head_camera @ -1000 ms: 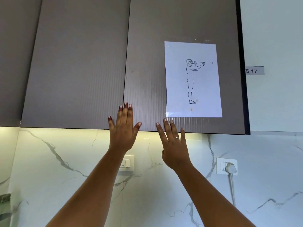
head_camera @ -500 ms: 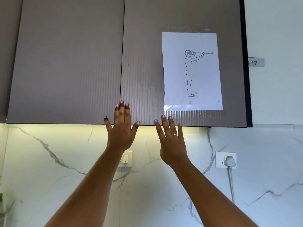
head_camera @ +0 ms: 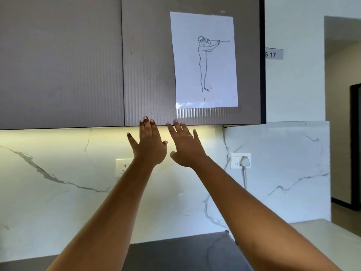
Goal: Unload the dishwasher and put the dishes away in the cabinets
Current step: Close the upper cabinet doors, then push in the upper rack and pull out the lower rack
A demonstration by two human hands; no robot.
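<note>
Shift: left hand (head_camera: 149, 145) and right hand (head_camera: 186, 147) sit lower than a second ago, fingertips at the bottom edge of the right-hand door (head_camera: 148, 75).
Grip: both flat, fingers straight, holding nothing.
Cabinet: far, overhead, doors closed.
Dishes: none in view.
Reading: door-opening likely next; no unloading shown yet.

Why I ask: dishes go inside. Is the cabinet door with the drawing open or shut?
Shut: the cabinet door lies flush with the neighbouring door, only a thin seam between. No interior shows.
</note>
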